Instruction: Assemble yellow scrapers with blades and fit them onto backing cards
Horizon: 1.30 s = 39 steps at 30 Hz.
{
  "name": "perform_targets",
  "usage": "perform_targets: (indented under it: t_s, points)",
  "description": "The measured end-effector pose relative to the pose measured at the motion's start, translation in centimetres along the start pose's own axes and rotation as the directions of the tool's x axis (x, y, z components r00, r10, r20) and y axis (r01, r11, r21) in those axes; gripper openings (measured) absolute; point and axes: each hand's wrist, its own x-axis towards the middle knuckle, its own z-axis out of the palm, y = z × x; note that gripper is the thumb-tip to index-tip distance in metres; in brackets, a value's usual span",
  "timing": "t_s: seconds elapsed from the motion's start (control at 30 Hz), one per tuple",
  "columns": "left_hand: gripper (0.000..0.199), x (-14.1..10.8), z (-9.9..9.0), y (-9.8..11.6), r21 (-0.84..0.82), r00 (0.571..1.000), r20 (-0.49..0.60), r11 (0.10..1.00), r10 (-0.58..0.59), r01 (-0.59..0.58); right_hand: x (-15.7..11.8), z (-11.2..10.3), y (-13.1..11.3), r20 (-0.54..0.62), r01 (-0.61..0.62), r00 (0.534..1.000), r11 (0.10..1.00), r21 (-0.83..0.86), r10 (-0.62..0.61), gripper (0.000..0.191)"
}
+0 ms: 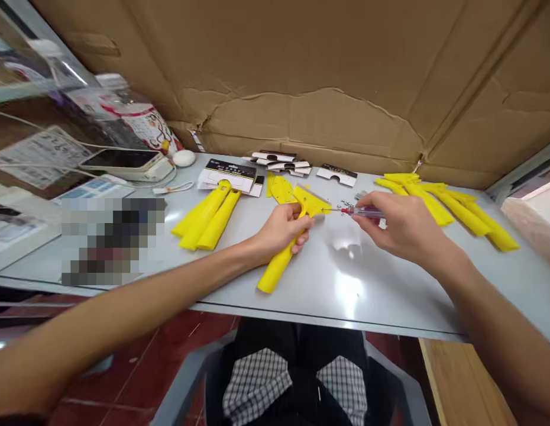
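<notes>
My left hand (pixel 281 232) is closed round the neck of a yellow scraper (pixel 275 271), whose handle slants toward the table's front edge and whose metal blade points away from me. A small screwdriver (pixel 361 212) with a clear and red handle is held in the fingers of my right hand (pixel 401 228). Its tip meets the right side of the scraper's head. Small screws (pixel 345 205) lie on the table just behind the tip. Loose yellow head pieces (pixel 281 189) rest beyond my left hand.
Yellow handles (pixel 206 219) lie at left and finished-looking yellow scrapers (pixel 456 207) at right on the grey table (pixel 319 296). Black-and-white cards (pixel 226 174) are at the back, before a cardboard wall (pixel 301 71). A phone (pixel 124 161) and white mouse-like object (pixel 184 158) sit left.
</notes>
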Motion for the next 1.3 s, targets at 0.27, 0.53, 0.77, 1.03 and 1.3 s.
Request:
perform_targets:
  t_s: [0.27,0.53,0.77,1.03,1.3]
  points:
    - [0.017,0.2,-0.1,0.0,-0.025,1.0,0.003,1.0,-0.007,0.007,0.0,-0.1,-0.3,0.061,-0.094,0.993,0.988,-0.123,0.102,0.019]
    - [0.019,0.2,-0.1,0.1,-0.053,1.0,0.012,0.998,0.026,-0.025,0.7,0.2,-0.9,0.43,-0.118,0.88,0.969,-0.217,0.204,0.039]
    - [0.025,0.1,-0.1,0.7,-0.121,1.0,-0.025,0.993,-0.005,0.002,0.8,0.4,-0.1,0.445,-0.147,0.868,0.97,-0.194,0.221,0.016]
    - [0.015,0.6,-0.6,0.5,-0.179,1.0,-0.022,0.984,-0.004,0.0,0.6,0.6,1.6,0.578,-0.186,0.728,0.919,-0.348,0.367,0.018]
    - [0.039,1.1,-0.6,1.1,-0.385,0.989,-0.022,0.914,-0.147,0.127,0.8,0.2,2.1,0.583,-0.227,0.658,0.863,-0.45,0.477,0.024]
